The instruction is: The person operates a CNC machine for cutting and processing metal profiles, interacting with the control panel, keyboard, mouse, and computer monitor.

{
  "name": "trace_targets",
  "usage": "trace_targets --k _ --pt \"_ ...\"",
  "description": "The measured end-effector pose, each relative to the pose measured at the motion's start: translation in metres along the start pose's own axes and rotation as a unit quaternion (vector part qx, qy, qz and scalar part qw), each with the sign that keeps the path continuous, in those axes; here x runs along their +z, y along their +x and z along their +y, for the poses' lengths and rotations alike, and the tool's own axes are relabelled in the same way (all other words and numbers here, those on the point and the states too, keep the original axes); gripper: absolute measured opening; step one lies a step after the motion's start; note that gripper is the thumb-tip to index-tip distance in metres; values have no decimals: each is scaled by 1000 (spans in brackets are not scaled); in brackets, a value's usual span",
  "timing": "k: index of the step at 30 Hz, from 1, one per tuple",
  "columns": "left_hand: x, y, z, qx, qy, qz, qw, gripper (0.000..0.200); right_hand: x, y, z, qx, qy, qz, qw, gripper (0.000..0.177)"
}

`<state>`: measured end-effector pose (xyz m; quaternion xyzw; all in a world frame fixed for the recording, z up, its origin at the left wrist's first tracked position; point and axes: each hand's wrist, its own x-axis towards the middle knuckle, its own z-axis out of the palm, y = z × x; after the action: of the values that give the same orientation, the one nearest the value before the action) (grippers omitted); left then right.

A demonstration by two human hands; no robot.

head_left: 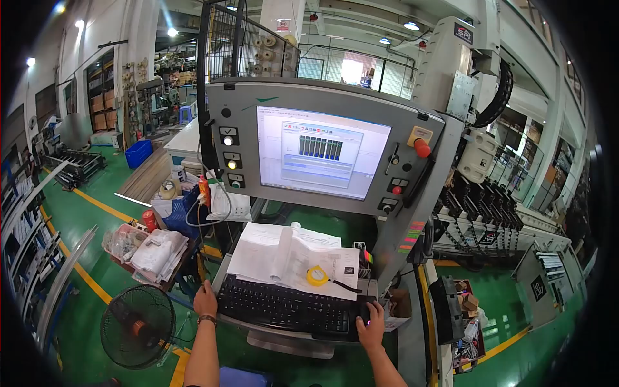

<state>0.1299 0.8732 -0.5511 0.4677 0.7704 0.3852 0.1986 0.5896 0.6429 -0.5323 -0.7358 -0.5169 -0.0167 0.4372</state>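
My right hand [371,326] rests over a dark mouse with a small pink light, just right of the black keyboard [284,306]; its fingers curl over it. My left hand [206,300] is at the left edge of the keyboard tray, a band on its wrist; what its fingers touch is unclear. Behind the keyboard lie open papers [258,250] with a yellow tape measure [317,275] on top. Above them a grey control panel [238,93] holds a lit screen [322,151] that shows a window with a row of dark vertical bars.
A black fan [137,326] stands at the lower left. Beside it is a crate with plastic bags [157,253]. The panel carries a red stop button [422,148]. At the right are a machine with black grippers [480,206] and a parts bin [467,351].
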Motion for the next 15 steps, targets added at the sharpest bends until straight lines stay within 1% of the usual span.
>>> trace_targets --k 2,7,11,12,15 --pt "0 0 2 1 -2 -1 1000 65 0 0 0 6 5 9 1000 55" --pt "3 4 -4 3 -12 -8 1000 66 1 1 2 -15 -8 18 1000 54" --pt "7 7 -8 20 -15 6 1000 66 0 1 1 -13 0 13 1000 54" --pt "8 6 -8 28 -9 26 999 65 1 1 2 -6 7 13 1000 53" --pt "6 6 -7 16 -4 6 1000 65 2 2 6 -21 -1 16 1000 53"
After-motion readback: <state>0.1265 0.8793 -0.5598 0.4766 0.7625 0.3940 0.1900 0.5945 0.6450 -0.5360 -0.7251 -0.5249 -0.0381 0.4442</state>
